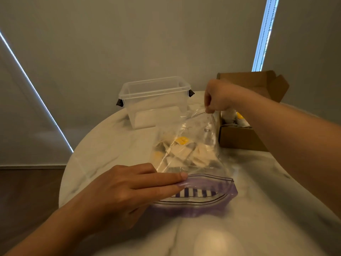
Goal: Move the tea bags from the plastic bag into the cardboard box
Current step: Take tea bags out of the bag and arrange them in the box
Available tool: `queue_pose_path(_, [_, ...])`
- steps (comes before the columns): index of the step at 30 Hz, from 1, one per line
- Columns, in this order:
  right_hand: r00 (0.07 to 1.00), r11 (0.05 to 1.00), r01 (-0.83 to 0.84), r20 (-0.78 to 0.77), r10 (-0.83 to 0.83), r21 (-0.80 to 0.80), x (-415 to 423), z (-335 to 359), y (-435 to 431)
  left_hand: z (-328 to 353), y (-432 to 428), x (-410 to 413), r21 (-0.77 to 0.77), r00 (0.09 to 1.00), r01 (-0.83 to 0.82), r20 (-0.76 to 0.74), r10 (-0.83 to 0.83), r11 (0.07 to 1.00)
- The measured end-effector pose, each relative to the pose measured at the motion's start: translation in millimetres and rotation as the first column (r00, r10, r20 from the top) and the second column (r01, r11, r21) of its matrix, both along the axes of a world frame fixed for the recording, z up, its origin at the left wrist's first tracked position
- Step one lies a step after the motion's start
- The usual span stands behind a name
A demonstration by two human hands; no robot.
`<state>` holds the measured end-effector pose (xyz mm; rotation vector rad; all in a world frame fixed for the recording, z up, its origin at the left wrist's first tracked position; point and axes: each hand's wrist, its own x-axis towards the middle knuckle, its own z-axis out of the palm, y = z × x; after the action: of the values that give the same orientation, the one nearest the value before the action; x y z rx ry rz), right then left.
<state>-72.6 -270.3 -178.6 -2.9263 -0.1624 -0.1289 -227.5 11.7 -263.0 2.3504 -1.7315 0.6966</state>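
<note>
Pinching a corner of the one zip-top plastic bag [199,130], the right hand [215,97] holds it raised beside the one open cardboard box [238,137] at the table's [103,145] far right edge. The left hand [129,189] presses straight fingers on the bag's purple mouth. The tea bags [181,150] inside are too jumbled to count, and one clear plastic tub [155,100] stands at the far edge.

The plastic bag [199,130] is clear, with a purple zip band [193,209] at its 6 o'clock end and a patch of purple-and-white stripes [193,193] just inside. The tea bags [184,156] in it are cream, with round yellow tags [181,140] (one shows plainly, another only dimly). At 2 o'clock the cardboard box [238,137] is plain brown. At 12 o'clock a tub [155,100] is clear with black latches [119,102]. The table [103,145] is white marble, veined grey.
</note>
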Motion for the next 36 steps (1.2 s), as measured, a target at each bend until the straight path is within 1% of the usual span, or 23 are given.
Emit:
queue_pose_path(3, [0.999,0.992,-0.032,0.006,0.033,-0.120,0.3,-3.8,7.0,3.1,0.5,-0.7,0.009,1.000,-0.007,0.009,0.007,1.000])
queue_pose_path(5, [0.996,0.988,-0.084,-0.004,0.085,-0.132,2.1,-4.9,11.3,3.4,0.1,-2.1,0.018,1.000,-0.002,0.014,0.002,1.000])
queue_pose_path(9, [0.983,0.984,-0.175,-0.048,0.175,0.013,4.3,-13.6,28.9,1.4,0.3,-4.0,0.025,1.000,0.003,0.010,-0.003,1.000])
queue_pose_path(12, [0.957,0.974,-0.159,-0.215,0.193,0.163,8.2,-25.9,37.0,2.9,1.6,-5.1,0.045,1.000,0.001,0.013,-0.001,0.999])
queue_pose_path(14, [0.932,0.970,-0.172,-0.290,0.216,0.170,9.3,-29.5,38.5,4.8,3.3,-5.6,0.052,1.000,0.005,0.015,-0.005,0.999])
queue_pose_path(15, [0.926,0.967,-0.190,-0.297,0.233,0.168,9.1,-29.7,39.2,5.1,4.0,-6.2,0.055,1.000,0.009,0.020,-0.010,0.998])
queue_pose_path(17, [0.930,0.953,-0.226,-0.245,0.273,0.203,6.3,-26.9,41.2,3.7,5.7,-7.3,0.055,0.999,0.018,0.036,-0.020,0.998])
queue_pose_path(20, [0.960,0.899,-0.239,-0.050,0.276,0.368,1.8,-17.6,44.2,-0.8,6.1,-8.3,0.035,0.999,0.021,0.043,-0.023,0.999])
queue_pose_path(21, [0.960,0.884,-0.250,-0.015,0.278,0.395,1.0,-15.0,44.7,-2.0,5.8,-8.4,0.030,0.999,0.020,0.045,-0.022,0.999])
queue_pose_path(22, [0.953,0.886,-0.271,-0.027,0.303,0.377,-0.6,-12.8,45.1,-2.9,5.6,-8.0,0.029,0.999,0.020,0.049,-0.021,0.999])
queue_pose_path(24, [0.923,0.898,-0.316,-0.120,0.366,0.307,-4.0,-11.9,45.4,-3.1,6.0,-7.4,0.038,0.998,0.018,0.059,-0.020,0.999])
queue_pose_path(25, [0.921,0.890,-0.324,-0.107,0.374,0.321,-4.0,-11.5,44.9,-2.6,6.4,-6.9,0.042,0.998,0.018,0.063,-0.021,0.999])
queue_pose_path(27, [0.941,0.842,-0.326,0.059,0.334,0.430,-3.3,-7.7,43.0,-1.2,5.7,-6.8,0.042,0.997,0.021,0.067,-0.024,0.999])
queue_pose_path(28, [0.942,0.826,-0.331,0.116,0.314,0.456,-2.2,-5.6,42.3,-0.9,5.2,-6.6,0.038,0.997,0.023,0.070,-0.026,0.999])
queue_pose_path(29, [0.938,0.831,-0.343,0.108,0.330,0.438,-2.0,-3.7,42.6,-0.7,4.4,-6.6,0.034,0.997,0.023,0.072,-0.026,0.999])
queue_pose_path(31, [0.914,0.857,-0.378,-0.004,0.405,0.351,-4.4,-3.1,45.1,0.3,3.8,-6.4,0.034,0.997,0.024,0.072,-0.026,0.999])
queue_pose_path(32, [0.911,0.854,-0.388,0.004,0.412,0.348,-4.4,-3.2,46.0,0.7,3.7,-5.9,0.038,0.997,0.025,0.071,-0.028,0.999])
queue_pose_path(34, [0.924,0.819,-0.383,0.160,0.348,0.428,-3.1,-0.2,46.1,0.3,3.5,-5.5,0.044,0.997,0.028,0.071,-0.031,0.999])
queue_pose_path(35, [0.924,0.812,-0.381,0.201,0.324,0.442,-2.3,1.4,45.7,0.0,3.3,-5.1,0.043,0.997,0.025,0.075,-0.028,0.999])
queue_pose_path(36, [0.924,0.822,-0.382,0.175,0.340,0.421,-2.9,2.6,45.8,0.2,3.1,-5.0,0.043,0.997,0.019,0.075,-0.022,0.999])
